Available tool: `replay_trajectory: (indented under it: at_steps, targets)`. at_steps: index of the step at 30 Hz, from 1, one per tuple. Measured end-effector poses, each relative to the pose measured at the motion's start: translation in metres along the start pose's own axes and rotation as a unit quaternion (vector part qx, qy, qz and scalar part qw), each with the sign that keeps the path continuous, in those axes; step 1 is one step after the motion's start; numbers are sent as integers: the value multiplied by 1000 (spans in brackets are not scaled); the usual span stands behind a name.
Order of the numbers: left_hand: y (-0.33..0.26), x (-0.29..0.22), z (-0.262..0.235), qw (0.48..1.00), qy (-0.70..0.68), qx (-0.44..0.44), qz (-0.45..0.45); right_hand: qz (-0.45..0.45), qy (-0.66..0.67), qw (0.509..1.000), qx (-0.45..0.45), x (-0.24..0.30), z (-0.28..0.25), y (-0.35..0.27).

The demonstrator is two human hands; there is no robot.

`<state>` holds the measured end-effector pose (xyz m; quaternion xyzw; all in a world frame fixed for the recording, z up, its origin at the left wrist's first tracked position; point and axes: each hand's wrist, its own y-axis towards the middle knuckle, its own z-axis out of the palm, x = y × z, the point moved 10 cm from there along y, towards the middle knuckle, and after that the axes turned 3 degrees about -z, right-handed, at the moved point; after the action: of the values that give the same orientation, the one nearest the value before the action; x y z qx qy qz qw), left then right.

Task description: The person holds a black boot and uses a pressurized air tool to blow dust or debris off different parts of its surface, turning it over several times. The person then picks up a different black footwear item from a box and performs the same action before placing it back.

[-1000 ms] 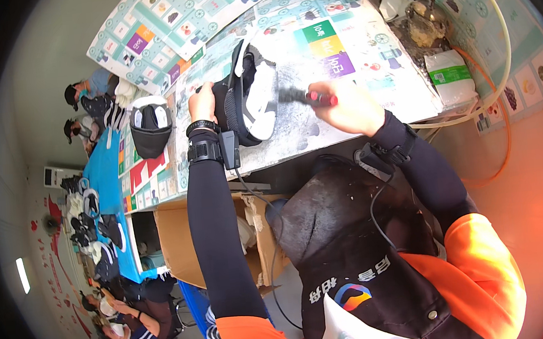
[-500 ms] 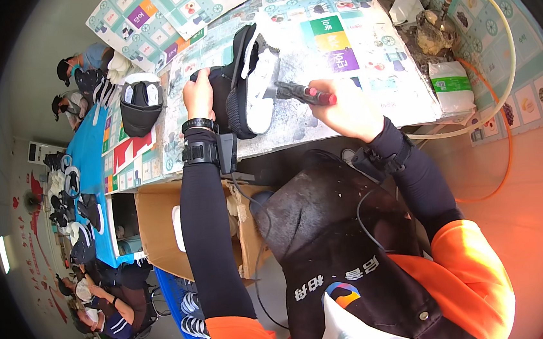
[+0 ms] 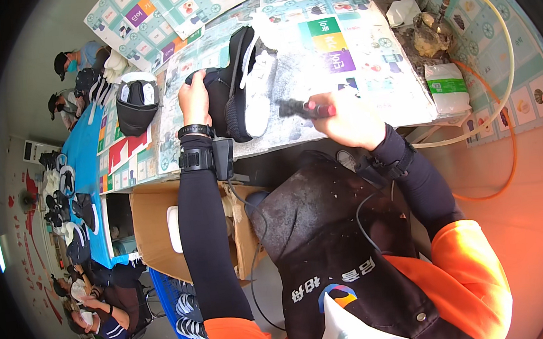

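Note:
A black shoe [image 3: 225, 93] lies on its side on the paper-covered table, its white underside turned to the right. My left hand [image 3: 195, 100] is closed around the shoe's upper from the left. My right hand [image 3: 349, 119] grips a dark brush [image 3: 296, 108] with red on its handle. The brush's head, blurred by motion, points left and is a short way off the shoe's underside. Left of my left hand, a second black shoe [image 3: 139, 111] with a white lining stands on the table.
A pale hose [image 3: 512, 51] curves at the right past a crusted, glue-stained container [image 3: 433, 34] and a white-and-green packet [image 3: 447, 87]. Below the table are a cardboard box [image 3: 154, 234] and a blue basket [image 3: 167, 308] of striped items. Other people sit at the far left.
The brush has come away from the shoe's underside, and my right hand has moved down a little and to the right. My left hand still holds the shoe.

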<state>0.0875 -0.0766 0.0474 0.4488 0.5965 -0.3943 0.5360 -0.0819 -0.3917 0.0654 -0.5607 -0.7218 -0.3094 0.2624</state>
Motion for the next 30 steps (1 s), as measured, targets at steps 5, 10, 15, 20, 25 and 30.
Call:
replay_trajectory:
  at_steps: [5, 10, 15, 20, 25, 30]
  targets:
    - [-1, -3, -24, 998, -39, -39, 25, 24, 27, 999, -18, 0, -4, 4]
    - [-28, -48, -17, 975, -192, -55, 93, -47, 106, 993, 23, -6, -6, 1]
    - [13, 9, -27, 970, -238, 26, 45, -53, 64, 996, 24, 17, -11, 29]
    - [6, 25, -14, 967, -249, 46, 23, -60, 61, 995, -44, 13, -5, 41]
    - [5, 21, -22, 971, -229, 58, 40, -73, 56, 995, 49, 25, 17, 37]
    - [-2, 13, -10, 971, -216, 94, 44, -49, 74, 996, -3, 8, 8, 41]
